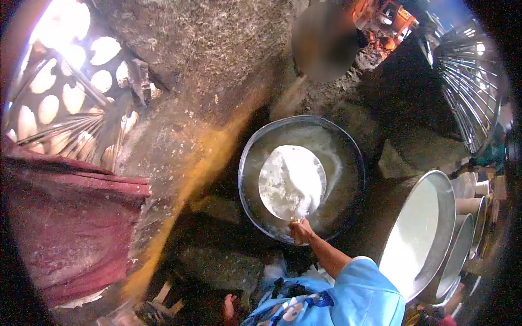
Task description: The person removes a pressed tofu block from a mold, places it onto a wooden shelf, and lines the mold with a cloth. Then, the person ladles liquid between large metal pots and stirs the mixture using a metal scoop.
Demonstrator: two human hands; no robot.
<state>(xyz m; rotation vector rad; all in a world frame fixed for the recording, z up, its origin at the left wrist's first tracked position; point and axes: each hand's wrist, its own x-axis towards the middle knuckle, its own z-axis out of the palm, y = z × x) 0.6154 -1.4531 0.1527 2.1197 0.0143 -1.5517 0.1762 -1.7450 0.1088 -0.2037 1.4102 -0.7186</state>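
Observation:
My right hand (300, 232) is closed round the short handle of a wide, round skimmer (277, 187). The skimmer's face is bright white, and glare hides whether that is a load or its own surface. It lies over a large round metal pan (246, 179) that holds cloudy, greyish liquid. The handle end crosses the pan's near rim, where my right hand is. Low in the view, beside my blue clothing, my left hand (230, 307) shows only in part. It is dark there, and its fingers are not clear.
To the right stands a big metal pot (448, 212) of white liquid, with more metal vessels (459, 244) beside it. A dark red cloth (81, 217) hangs at left. A rough wall (206, 60) rises behind the pan. A wire rack (467, 87) stands at upper right.

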